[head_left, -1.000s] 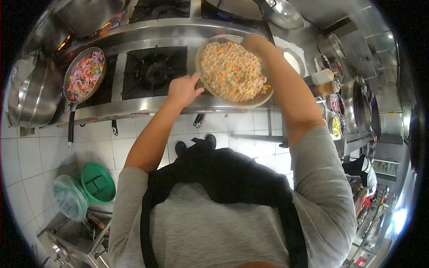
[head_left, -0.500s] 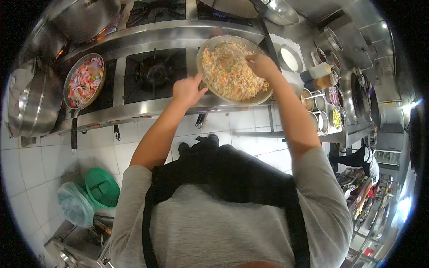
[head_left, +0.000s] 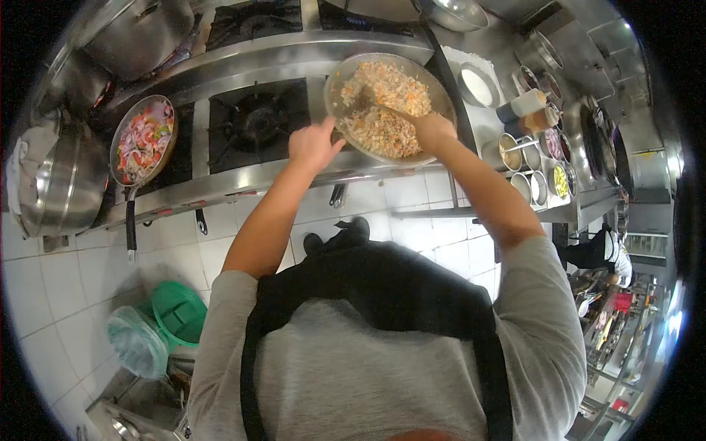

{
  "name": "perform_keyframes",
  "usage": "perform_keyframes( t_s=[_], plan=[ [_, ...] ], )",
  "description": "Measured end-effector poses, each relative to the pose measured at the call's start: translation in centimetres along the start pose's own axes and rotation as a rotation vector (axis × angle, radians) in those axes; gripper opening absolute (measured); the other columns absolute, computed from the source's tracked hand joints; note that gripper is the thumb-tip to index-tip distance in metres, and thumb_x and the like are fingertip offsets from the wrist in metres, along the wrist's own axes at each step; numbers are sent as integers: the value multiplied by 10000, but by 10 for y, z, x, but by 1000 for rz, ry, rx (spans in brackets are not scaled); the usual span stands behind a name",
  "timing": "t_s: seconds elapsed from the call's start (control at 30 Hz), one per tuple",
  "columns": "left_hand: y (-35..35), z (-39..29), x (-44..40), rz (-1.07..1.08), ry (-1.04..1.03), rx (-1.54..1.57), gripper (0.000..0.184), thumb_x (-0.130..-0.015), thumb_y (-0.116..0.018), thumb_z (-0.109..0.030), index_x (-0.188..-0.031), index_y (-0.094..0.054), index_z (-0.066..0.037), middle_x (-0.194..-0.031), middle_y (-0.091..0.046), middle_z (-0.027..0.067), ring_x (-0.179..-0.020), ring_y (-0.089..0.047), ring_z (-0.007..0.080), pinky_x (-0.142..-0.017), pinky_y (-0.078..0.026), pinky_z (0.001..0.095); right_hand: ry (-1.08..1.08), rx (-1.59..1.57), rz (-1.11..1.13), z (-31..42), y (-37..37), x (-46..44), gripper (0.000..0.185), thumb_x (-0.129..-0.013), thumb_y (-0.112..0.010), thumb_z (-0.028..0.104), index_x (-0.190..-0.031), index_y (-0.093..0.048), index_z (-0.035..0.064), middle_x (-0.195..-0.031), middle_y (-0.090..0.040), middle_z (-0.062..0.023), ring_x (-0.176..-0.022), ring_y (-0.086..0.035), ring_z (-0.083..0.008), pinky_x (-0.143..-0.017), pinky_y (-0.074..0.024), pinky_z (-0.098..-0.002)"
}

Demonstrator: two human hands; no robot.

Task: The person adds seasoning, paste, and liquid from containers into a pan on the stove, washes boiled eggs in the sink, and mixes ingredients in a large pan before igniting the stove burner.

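Note:
A wide round pan (head_left: 449, 99) on the stove's right side holds fried rice (head_left: 393, 136) with orange and pale bits. My right hand (head_left: 434, 134) is closed around the handle of a wooden spoon (head_left: 397, 112), whose head is down in the rice, left of centre. My left hand (head_left: 312, 145) is at the pan's left edge, index finger and thumb on the rim; its other fingers are curled and partly hidden. A smaller frying pan (head_left: 131, 184) with sliced red onion and tomato (head_left: 143, 140) stands to the left, its black handle (head_left: 131, 229) pointing toward me.
A bare burner (head_left: 257, 117) lies between the pans. At right are a bowl of white stuff (head_left: 478, 87), sauce bottles (head_left: 523, 106) and several small ingredient tins (head_left: 521, 184). Large pots (head_left: 140, 37) stand at left. A green bin (head_left: 179, 312) is on the floor; another person (head_left: 599, 250) stands far right.
My right hand and the spoon have moved down and left through the rice, opening a hollow at its left. The left hand stays at the rim. The whole view has shifted slightly.

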State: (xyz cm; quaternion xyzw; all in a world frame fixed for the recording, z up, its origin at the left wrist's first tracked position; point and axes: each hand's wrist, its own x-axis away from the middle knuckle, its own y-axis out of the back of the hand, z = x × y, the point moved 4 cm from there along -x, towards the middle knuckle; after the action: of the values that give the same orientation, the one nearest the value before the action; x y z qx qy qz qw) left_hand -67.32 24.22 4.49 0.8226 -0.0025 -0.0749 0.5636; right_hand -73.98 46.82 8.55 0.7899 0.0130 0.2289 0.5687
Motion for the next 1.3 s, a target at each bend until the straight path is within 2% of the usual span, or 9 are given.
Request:
perform_keyframes(
  t_s=[0.23, 0.37, 0.4, 0.53, 0.63, 0.8, 1.07, 1.17, 1.3],
  plan=[
    [0, 0, -1, -30, -19, 11, 393, -744, -642, -381, -940, -474, -83, -704, -616, 118, -657, -618, 303, -545, -479, 422, 152, -402, -244, -30, 27, 58, 462, -803, -530, 157, -1241, -490, 296, -920, -627, -181, -814, -616, -327, -732, -492, -411],
    [1, -1, -2, 18, -5, -1, 395, -746, -639, -380, -950, -473, -86, -725, -620, 117, -675, -621, 302, -554, -481, 416, 101, -611, 56, -2, 18, 80, 479, -789, -558, 182, -1253, -485, 272, -895, -617, -202, -804, -609, -347, -733, -484, -416],
    [1, -2, -3, 28, -1, -6, 396, -747, -639, -380, -955, -473, -87, -730, -621, 117, -681, -621, 302, -556, -482, 415, 267, -486, -88, -1, -4, 76, 496, -805, -530, 164, -1276, -456, 303, -882, -625, -196, -790, -617, -346, -727, -488, -418],
    [2, -2, -3, 42, 21, -26, 406, -744, -642, -376, -991, -484, -95, -731, -626, 111, -687, -624, 298, -560, -480, 413, 158, 1, 61, 17, -17, 60, 495, -845, -442, 119, -1319, -403, 256, -868, -650, -152, -765, -646, -293, -673, -509, -410],
    [1, -4, 0, 31, 35, -22, 422, -733, -653, -357, -1042, -507, -109, -726, -636, 101, -682, -627, 292, -571, -478, 410, 112, 154, 29, 13, -39, -10, 607, -820, -420, 52, -1339, -323, 350, -901, -636, -124, -780, -637, -276, -664, -516, -399],
    [2, -4, 1, 9, 44, 0, 410, -731, -657, -352, -1027, -511, -109, -746, -637, 95, -693, -627, 290, -584, -476, 411, 54, 28, -91, -23, 10, -11, 397, -823, -446, 141, -1197, -554, 216, -876, -656, -154, -801, -650, -275, -683, -518, -377],
    [6, 3, -9, -12, 15, -23, 399, -740, -647, -370, -965, -486, -83, -765, -629, 121, -728, -622, 302, -601, -478, 417, -46, -642, 29, -82, 20, 64, 389, -808, -559, 258, -1189, -562, 178, -944, -635, -194, -870, -617, -297, -784, -465, -358],
    [6, 11, -14, 2, 28, -40, 395, -742, -646, -363, -974, -491, -84, -770, -630, 118, -741, -620, 304, -614, -477, 423, 33, -702, -47, -92, 20, 90, 402, -813, -586, 237, -1213, -553, 212, -591, -498, -33, -521, -464, -103, -511, -409, -293],
    [7, 19, -17, -9, -17, -48, 421, -750, -631, -411, -958, -472, -81, -740, -618, 118, -710, -612, 309, -571, -465, 425, -41, -540, 61, -93, 23, 115, 409, -780, -593, 211, -1188, -560, 199, -981, -632, -167, -881, -610, -308, -794, -460, -384]
  ],
)
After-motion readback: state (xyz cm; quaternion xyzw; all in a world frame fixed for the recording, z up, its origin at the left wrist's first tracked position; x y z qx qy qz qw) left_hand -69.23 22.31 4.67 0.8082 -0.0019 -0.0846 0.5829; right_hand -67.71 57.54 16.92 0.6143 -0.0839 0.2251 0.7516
